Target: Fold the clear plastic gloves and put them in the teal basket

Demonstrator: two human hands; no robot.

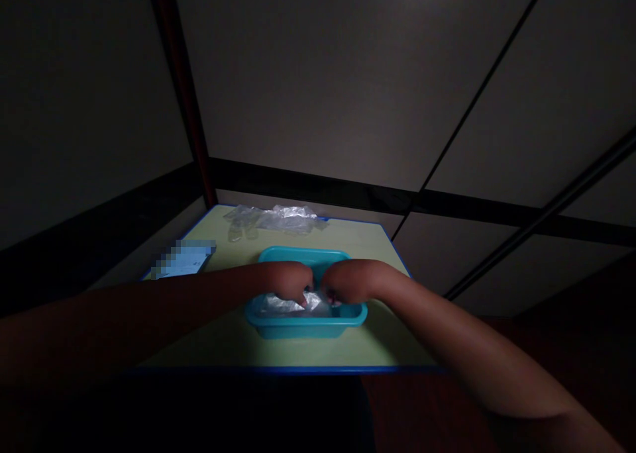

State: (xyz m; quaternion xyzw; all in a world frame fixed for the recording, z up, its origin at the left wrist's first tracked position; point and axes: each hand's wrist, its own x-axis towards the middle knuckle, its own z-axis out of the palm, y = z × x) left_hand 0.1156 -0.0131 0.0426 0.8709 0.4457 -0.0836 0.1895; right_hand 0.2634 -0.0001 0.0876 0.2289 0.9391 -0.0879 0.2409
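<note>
A teal plastic basin (303, 330) stands on a pale yellow-green table with a blue edge. Inside it lies crinkled clear plastic (285, 305), shiny in the dim light. My left hand (294, 282) reaches over the basin from the left, its fingers closed on the clear plastic. From the right, my right hand (345, 283) bends down into the basin close beside it, fingers curled together at the plastic's right end; what they pinch is too dark and small to make out.
More crumpled clear plastic (288, 220) lies along the table's far edge. A phone or tablet (191, 257), partly pixelated, rests at the table's left side. Dark panelled walls (318, 75) rise behind the table (213, 353).
</note>
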